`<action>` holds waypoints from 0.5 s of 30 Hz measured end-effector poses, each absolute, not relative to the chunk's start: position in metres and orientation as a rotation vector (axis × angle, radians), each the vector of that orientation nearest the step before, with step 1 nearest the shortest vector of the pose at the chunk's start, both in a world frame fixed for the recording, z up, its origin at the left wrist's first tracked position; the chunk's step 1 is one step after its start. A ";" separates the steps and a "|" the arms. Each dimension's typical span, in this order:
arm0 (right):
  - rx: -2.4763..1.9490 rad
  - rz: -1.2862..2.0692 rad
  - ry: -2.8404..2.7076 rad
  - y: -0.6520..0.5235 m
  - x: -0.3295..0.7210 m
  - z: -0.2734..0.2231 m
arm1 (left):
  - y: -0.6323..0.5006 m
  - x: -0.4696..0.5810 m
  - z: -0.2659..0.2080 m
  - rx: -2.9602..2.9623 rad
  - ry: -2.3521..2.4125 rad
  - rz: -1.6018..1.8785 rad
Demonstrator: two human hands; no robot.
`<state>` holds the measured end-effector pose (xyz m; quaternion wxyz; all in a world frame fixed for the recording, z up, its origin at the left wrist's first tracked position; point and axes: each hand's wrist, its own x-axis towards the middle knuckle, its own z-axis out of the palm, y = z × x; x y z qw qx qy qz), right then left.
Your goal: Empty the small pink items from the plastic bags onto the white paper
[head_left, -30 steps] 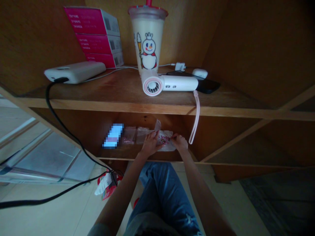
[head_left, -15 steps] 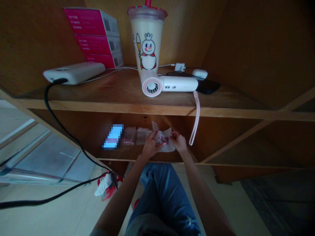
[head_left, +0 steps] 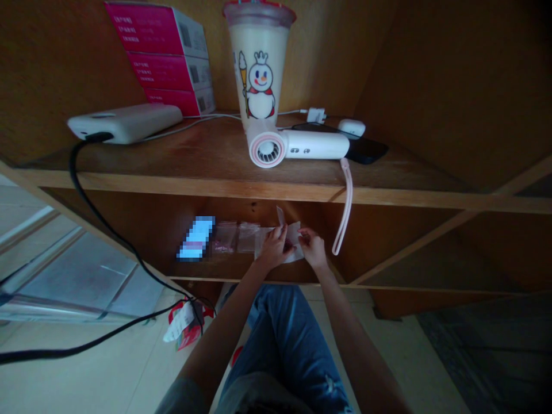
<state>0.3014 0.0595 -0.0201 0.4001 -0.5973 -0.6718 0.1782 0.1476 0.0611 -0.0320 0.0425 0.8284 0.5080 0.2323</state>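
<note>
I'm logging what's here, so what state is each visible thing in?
White sheet: spread out, partly covered
Left hand: resting on the sheet
Right hand: fingers bent at the sheet's edge
Left clear bag: flat, pink bits inside
Right clear bag: flat, contents unclear
Phone: lit, image pixelated
Cup: upright, lidded
Fan: lying down, running unclear
Strap: hanging
White block: flat, black plug in
Pink boxes: stacked

Left hand hides much of the white sheet

What lies beneath its palm is covered, and whether the right hand pinches the sheet is too small to tell. The small bags hold bits too tiny to identify. Coarse pixels mask the phone. Print on the pink boxes is blurred. The fan partly hides a dark flat object. The top edge crops the cup; the left edge, the black cable.
</note>
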 end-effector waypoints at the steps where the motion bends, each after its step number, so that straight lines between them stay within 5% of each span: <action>1: -1.511 0.465 -1.697 0.059 0.301 -0.018 | 0.060 0.147 -0.032 2.543 1.561 0.726; 15: -1.418 0.426 -1.785 0.060 0.301 -0.006 | 0.057 0.141 -0.039 2.553 1.659 0.688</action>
